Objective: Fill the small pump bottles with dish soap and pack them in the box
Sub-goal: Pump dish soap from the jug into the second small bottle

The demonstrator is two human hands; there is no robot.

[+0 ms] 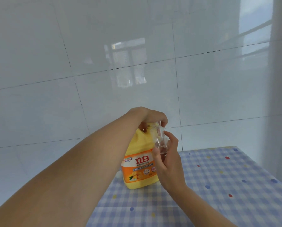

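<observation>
One large dish soap jug, one small clear bottle and two bare hands are in view.

The jug stands upright on a table, near the table's far left corner and close to a white tiled wall. It is yellow plastic, with an orange label that carries white Chinese characters and pictures of lemons.

The left hand reaches in from the lower left and sits on the very top of the jug, with its fingers curled down around the jug's neck. The cap or pump under the hand is hidden.

The right hand grasps the small clear bottle, with the thumb on the near side and the fingers wrapped behind it. The bottle is transparent and looks empty. It is held in the air, tilted, with its upper end against the jug's top, just below the left hand's fingers.

One cloth covers the table, in pale blue and white check scattered with blue, red and yellow dots. A small white thing shows at the jug's left base, too hidden to identify.
</observation>
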